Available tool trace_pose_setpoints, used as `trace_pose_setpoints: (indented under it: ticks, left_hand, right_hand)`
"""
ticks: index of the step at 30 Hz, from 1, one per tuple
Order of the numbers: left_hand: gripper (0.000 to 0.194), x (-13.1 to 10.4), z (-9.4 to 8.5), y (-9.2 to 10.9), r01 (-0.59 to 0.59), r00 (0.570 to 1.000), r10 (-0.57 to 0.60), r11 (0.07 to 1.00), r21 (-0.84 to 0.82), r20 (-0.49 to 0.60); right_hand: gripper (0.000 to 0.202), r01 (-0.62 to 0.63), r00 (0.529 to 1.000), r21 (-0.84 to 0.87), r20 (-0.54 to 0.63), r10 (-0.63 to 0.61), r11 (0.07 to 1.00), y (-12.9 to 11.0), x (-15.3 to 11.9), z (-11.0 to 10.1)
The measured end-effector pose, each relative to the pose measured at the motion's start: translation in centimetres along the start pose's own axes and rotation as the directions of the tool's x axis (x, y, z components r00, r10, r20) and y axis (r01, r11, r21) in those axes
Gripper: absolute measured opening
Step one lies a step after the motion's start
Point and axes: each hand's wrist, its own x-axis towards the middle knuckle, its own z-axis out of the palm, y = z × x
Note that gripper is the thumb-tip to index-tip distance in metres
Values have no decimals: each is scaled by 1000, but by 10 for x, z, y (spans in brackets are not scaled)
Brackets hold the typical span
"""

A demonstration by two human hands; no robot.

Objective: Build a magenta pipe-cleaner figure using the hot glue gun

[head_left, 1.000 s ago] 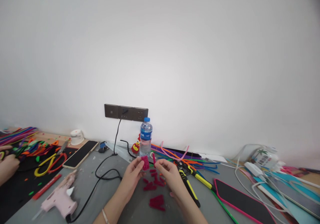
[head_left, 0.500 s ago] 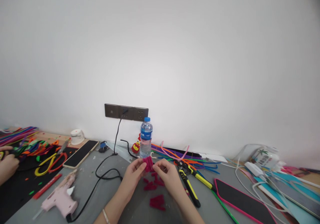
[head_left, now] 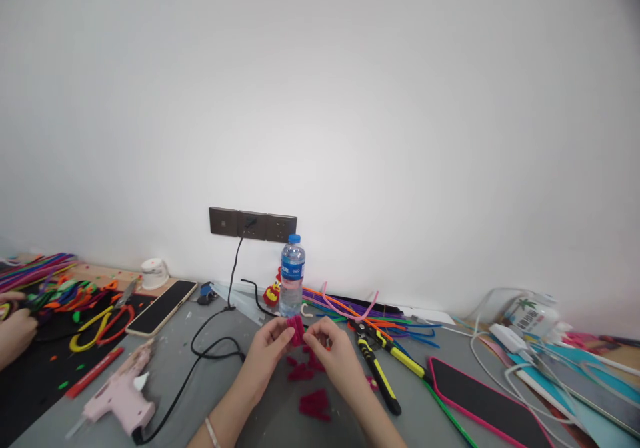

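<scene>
Between my hands is a small magenta fuzzy piece (head_left: 297, 328), looking like bent pipe cleaner. My left hand (head_left: 273, 345) pinches it between thumb and fingers. At its right edge, my right hand (head_left: 327, 341) has thumb and fingertips pressed together, close to or touching it; whether anything separate is in that pinch is too small to tell. Below the hands, a larger magenta fuzzy piece (head_left: 315, 405) lies on the grey table (head_left: 270, 421). Smaller magenta scraps (head_left: 300, 371) lie just above it, partly hidden by my right hand.
A water bottle (head_left: 293, 278) stands behind my hands. Yellow-black pliers (head_left: 377, 375) and a pink-edged phone (head_left: 485, 401) lie right. Left are a pink glue gun (head_left: 120, 395) with its cord, scissors (head_left: 103, 328), another phone (head_left: 163, 308) and another person's hand (head_left: 15, 335).
My right hand has shifted slightly left against the magenta piece, and the piece has turned a little. My left hand stays nearly still.
</scene>
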Motion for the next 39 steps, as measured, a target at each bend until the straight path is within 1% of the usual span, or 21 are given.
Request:
trace_pose_setpoints:
  ticks: [10, 17, 21, 24, 29, 39]
  left_hand:
    - [28, 4, -8, -7, -42, 998, 38, 995, 94, 41]
    - [31, 2, -7, -4, -42, 999, 38, 989, 143, 31]
    - [32, 1, -6, -3, -47, 999, 42, 985, 168, 33]
    - [31, 0, -5, -2, -46, 999, 41, 986, 160, 36]
    - [29, -1, -4, -1, -55, 998, 49, 984, 171, 37]
    - [27, 1, -6, -1, -107, 994, 98, 972, 208, 55]
  right_hand:
    - [16, 39, 999, -45, -32, -40, 998, 3, 0, 3]
    - [11, 85, 992, -18, -91, -86, 996, -2, 1, -6]
    - [11, 127, 985, -30, -112, -130, 991, -5, 1, -4]
    - [12, 122, 987, -51, -104, -126, 991, -4, 1, -1]
    - [18, 104, 991, -58, -82, -109, 993, -4, 1, 0]
    - [14, 115, 993, -70, -26, -117, 991, -5, -1, -1]
